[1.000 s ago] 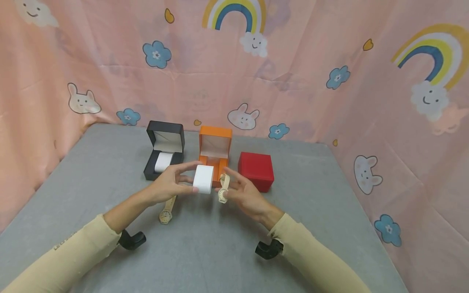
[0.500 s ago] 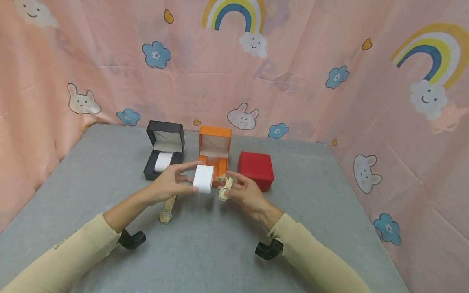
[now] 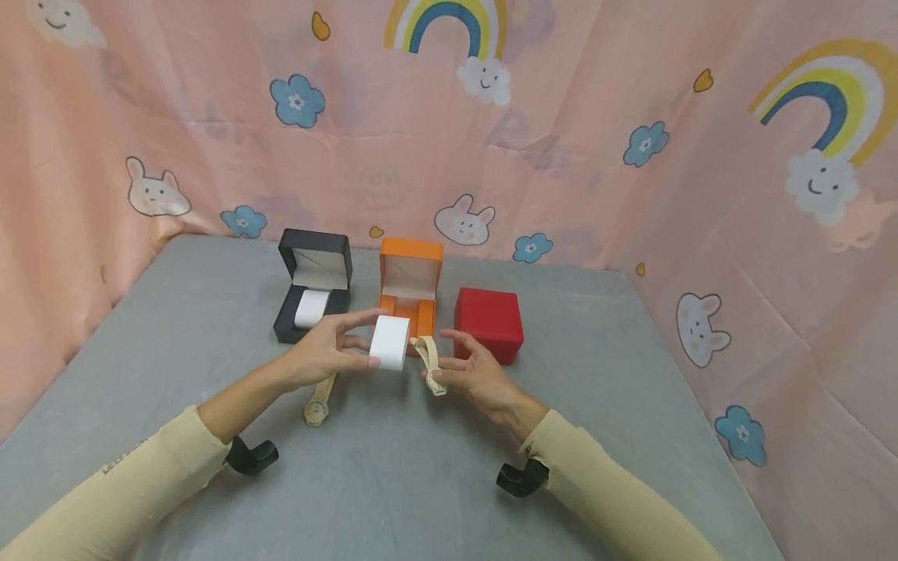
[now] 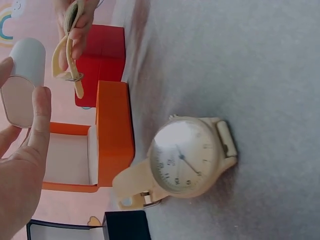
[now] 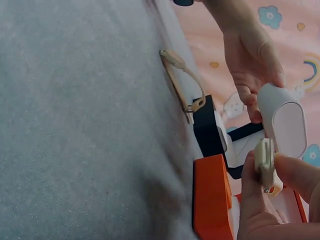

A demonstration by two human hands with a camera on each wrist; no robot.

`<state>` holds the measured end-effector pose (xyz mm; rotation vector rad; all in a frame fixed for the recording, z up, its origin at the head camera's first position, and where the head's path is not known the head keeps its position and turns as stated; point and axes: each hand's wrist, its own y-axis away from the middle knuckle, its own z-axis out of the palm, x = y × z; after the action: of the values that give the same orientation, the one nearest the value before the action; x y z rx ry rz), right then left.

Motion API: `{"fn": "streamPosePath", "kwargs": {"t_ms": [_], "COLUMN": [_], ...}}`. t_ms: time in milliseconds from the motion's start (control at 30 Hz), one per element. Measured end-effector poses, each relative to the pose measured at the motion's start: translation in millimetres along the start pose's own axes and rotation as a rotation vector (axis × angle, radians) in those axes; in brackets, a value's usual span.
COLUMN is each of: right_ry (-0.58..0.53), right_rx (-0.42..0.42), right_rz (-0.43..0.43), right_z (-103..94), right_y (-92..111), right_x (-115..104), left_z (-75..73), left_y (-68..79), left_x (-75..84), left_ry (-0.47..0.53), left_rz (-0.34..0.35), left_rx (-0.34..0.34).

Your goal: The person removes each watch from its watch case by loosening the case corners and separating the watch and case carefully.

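Black box open, white cushion inside; orange box open; half-curled left hand grips second cushion; right hand pinches cream watch.

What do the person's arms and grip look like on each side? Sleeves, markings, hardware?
Left sleeve and right sleeve: plain cream-beige fabric, cuffs ending short of the bare wrists. Small dark lettering on the left one, unreadable here. A bent black fitting shows below each cuff: left fitting, right fitting. Left grip and right grip: no gloves.
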<state>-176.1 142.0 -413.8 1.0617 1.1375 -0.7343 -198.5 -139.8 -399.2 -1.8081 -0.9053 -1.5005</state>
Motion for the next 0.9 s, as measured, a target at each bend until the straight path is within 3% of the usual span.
{"fn": "streamPosePath", "kwargs": {"t_ms": [267, 467, 900], "right_ry": [-0.027, 0.058, 0.112], "right_rx": [0.011, -0.023, -0.09], "right_rz": [-0.075, -0.143, -0.176], "right_z": [-1.1, -1.5, -9.7], "right_y": [4.8, 7.1, 8.2], "right_x": [-0.6, 0.3, 4.6], "left_z": [2.2, 1.2, 1.5], "left_y": [-0.4, 1.2, 1.5], "left_x": [2.9, 2.8, -3.5], "left_ry": [0.0, -0.022, -0.055], "left_rz": [0.006, 0.011, 0.004], "left_rx": [-0.004, -0.005, -0.022]}}
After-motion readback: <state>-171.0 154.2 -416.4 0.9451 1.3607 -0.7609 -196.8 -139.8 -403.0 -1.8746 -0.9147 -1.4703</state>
